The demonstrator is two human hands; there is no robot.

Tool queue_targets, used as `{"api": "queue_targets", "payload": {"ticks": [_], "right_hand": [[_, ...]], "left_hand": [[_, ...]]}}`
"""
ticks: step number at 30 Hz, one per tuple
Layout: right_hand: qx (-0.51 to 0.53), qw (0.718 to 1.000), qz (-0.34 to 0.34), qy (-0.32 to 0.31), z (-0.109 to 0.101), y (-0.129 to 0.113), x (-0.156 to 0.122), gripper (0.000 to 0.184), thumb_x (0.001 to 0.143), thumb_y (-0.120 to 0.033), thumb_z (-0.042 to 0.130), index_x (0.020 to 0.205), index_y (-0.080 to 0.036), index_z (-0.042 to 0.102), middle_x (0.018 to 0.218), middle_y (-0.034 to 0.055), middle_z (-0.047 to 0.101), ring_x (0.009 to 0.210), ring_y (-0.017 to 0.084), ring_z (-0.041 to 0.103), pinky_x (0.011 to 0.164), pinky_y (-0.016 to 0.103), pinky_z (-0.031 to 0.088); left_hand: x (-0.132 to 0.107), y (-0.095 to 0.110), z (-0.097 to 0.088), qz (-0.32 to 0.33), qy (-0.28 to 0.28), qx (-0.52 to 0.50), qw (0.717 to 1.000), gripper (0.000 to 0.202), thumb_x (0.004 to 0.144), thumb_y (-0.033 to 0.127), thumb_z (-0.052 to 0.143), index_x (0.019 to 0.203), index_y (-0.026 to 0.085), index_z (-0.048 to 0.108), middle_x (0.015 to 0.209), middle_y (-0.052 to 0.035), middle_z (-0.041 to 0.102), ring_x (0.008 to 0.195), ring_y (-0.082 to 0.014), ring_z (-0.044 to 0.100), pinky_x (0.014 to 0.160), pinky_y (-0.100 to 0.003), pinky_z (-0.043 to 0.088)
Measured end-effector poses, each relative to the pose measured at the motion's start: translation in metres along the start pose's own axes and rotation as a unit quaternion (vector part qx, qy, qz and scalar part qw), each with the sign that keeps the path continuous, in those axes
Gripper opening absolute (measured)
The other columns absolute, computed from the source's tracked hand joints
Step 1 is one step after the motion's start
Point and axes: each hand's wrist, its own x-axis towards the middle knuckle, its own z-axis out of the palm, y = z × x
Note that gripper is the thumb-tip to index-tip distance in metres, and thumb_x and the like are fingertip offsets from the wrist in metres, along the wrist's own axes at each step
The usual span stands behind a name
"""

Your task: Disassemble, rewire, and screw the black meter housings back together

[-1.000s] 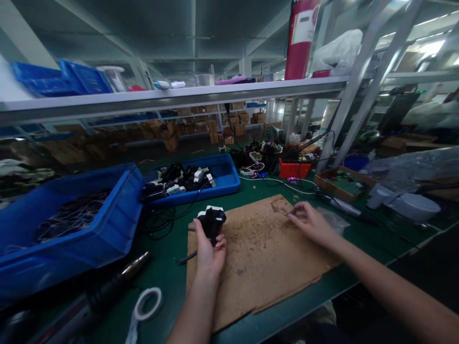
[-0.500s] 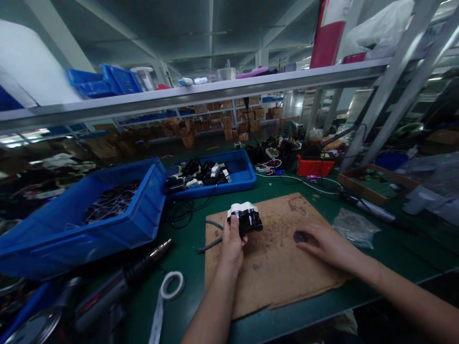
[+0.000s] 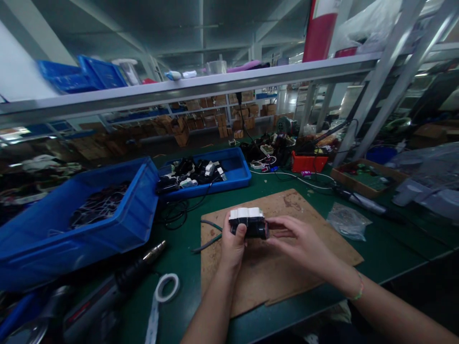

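Note:
A black part with a white top (image 3: 247, 217) is held up over a sheet of brown cardboard (image 3: 304, 253). My left hand (image 3: 234, 243) grips its left end, thumb across the black front. At the other end, my right hand (image 3: 292, 235) has thumb and fingers closed around a small dark round piece (image 3: 267, 230). That piece sits against the part's right end and is largely covered by the fingers. Green-handled pliers (image 3: 211, 243) lie behind my left hand, jaws hidden.
At the left stand a deep blue bin (image 3: 136, 215) of wires and a shallow blue tray (image 3: 236, 179) of similar black-and-white parts. A heat gun (image 3: 118, 286) and a tape roll (image 3: 167, 288) lie front left. A plastic bag (image 3: 347, 220) lies right; a shelf (image 3: 215, 79) spans above.
My right hand has moved left from the cardboard to the part's right end, carrying the dark round piece. My left hand has turned the part more level. The camera view has shifted slightly.

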Motion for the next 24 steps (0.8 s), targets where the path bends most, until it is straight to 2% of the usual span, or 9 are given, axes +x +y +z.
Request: {"api": "queue_targets", "payload": {"ticks": [2,4,8,12,18,24], "right_hand": [[-0.013,1.0,-0.003,-0.001,0.001,0.003,0.0,0.039,0.089,-0.03,0.071,0.127,-0.031,0.064,0.128,0.004,0.064,0.113,0.021,0.067,0.098,0.036,0.06],[-0.011,1.0,0.0,0.001,0.0,0.007,0.0,0.041,0.089,-0.029,0.072,0.129,-0.031,0.063,0.129,0.0044,0.065,0.111,0.021,0.068,0.097,0.037,0.06],[-0.027,1.0,-0.008,0.01,-0.002,0.009,0.0,0.042,0.088,-0.03,0.072,0.129,-0.029,0.061,0.125,0.0053,0.068,0.109,0.021,0.07,0.096,0.038,0.061],[-0.044,0.999,-0.021,0.003,-0.001,0.008,0.001,0.038,0.09,-0.03,0.07,0.128,-0.028,0.064,0.125,0.0058,0.068,0.109,0.022,0.07,0.097,0.039,0.06],[-0.012,0.999,0.031,0.004,0.003,0.01,0.002,0.039,0.087,-0.036,0.072,0.124,-0.026,0.067,0.126,0.0089,0.068,0.1,0.025,0.073,0.093,0.044,0.062],[0.003,0.997,0.073,-0.027,0.001,0.008,0.005,0.038,0.088,-0.046,0.07,0.117,-0.022,0.066,0.112,0.0083,0.072,0.094,0.022,0.073,0.084,0.036,0.062]], "left_hand": [[0.0,0.002,0.001,0.01,-0.005,-0.005,1.0,0.072,0.07,0.067,0.077,0.121,0.021,0.055,0.101,-0.0067,0.065,0.079,-0.0169,0.064,0.064,-0.024,0.052],[0.0,0.003,0.001,0.015,-0.011,-0.006,1.0,0.071,0.071,0.065,0.078,0.122,0.021,0.055,0.11,-0.009,0.064,0.093,-0.0219,0.066,0.078,-0.03,0.054],[0.001,0.002,-0.002,0.045,-0.011,0.023,0.999,0.07,0.072,0.064,0.078,0.122,0.019,0.057,0.119,-0.0114,0.064,0.105,-0.0266,0.065,0.091,-0.036,0.052],[0.002,-0.002,-0.005,0.047,-0.009,0.025,0.999,0.068,0.075,0.063,0.075,0.124,0.019,0.056,0.118,-0.0114,0.064,0.106,-0.0265,0.064,0.093,-0.036,0.051],[-0.001,-0.002,-0.003,0.031,-0.003,0.02,0.999,0.063,0.078,0.059,0.075,0.123,0.02,0.055,0.113,-0.01,0.064,0.104,-0.0244,0.064,0.093,-0.035,0.051],[-0.004,0.008,0.001,0.071,0.005,0.073,0.995,0.064,0.075,0.057,0.078,0.123,0.02,0.056,0.111,-0.0087,0.064,0.1,-0.0229,0.062,0.09,-0.031,0.049]]}}
